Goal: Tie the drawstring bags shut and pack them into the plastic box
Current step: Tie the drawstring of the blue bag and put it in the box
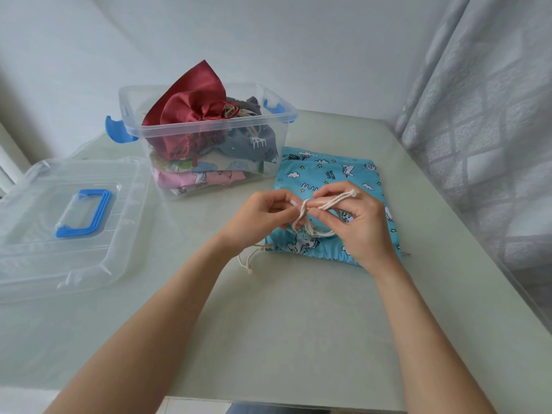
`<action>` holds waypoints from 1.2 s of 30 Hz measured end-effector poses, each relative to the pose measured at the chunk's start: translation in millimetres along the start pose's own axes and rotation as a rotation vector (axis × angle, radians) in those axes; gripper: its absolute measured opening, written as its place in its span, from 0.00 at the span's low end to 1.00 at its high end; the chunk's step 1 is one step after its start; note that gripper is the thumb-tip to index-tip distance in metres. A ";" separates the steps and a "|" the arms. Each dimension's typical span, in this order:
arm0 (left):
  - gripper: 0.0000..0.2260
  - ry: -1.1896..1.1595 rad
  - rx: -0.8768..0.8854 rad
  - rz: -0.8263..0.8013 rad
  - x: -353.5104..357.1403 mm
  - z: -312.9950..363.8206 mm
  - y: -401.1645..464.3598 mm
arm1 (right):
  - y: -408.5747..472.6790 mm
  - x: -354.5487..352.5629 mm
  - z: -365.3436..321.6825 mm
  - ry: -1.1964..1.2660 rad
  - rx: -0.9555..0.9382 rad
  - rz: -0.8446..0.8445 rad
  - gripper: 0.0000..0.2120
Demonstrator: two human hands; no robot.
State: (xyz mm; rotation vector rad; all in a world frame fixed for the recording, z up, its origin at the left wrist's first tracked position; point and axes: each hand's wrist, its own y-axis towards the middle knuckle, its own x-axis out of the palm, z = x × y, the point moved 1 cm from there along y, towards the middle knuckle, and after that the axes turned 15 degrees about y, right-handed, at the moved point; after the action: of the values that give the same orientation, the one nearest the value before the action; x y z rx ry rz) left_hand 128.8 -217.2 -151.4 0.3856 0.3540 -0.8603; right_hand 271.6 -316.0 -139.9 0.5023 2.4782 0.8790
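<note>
Cream cord [310, 209] is pinched by your left hand [257, 216] and looped over your right hand [355, 222] above the blue bag [331, 174] beside the plastic box [206, 135] — ease tension and, likely, the knot slackens.

A turquoise unicorn-print drawstring bag [325, 177] lies flat on the table, its cream cord [328, 203] lifted in loops, beside a clear plastic box [206, 135] holding packed bags.
</note>
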 end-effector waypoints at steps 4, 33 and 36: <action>0.05 0.264 0.080 0.326 -6.0 -1.9 1.6 | 0.9 -2.6 0.2 0.051 0.023 0.038 0.09; 0.04 0.421 0.088 0.328 -17.7 -2.3 -0.5 | -1.9 -36.1 18.4 0.067 0.532 0.491 0.10; 0.05 0.444 0.105 0.287 -17.9 -11.0 -0.4 | -9.2 -45.4 24.3 -0.247 0.637 0.286 0.18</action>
State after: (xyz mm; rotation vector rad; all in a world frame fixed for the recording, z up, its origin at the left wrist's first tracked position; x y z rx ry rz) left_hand 116.1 -200.6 -153.0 0.7105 0.6475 -0.5071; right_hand 320.4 -332.4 -149.2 1.1225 2.4481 0.0763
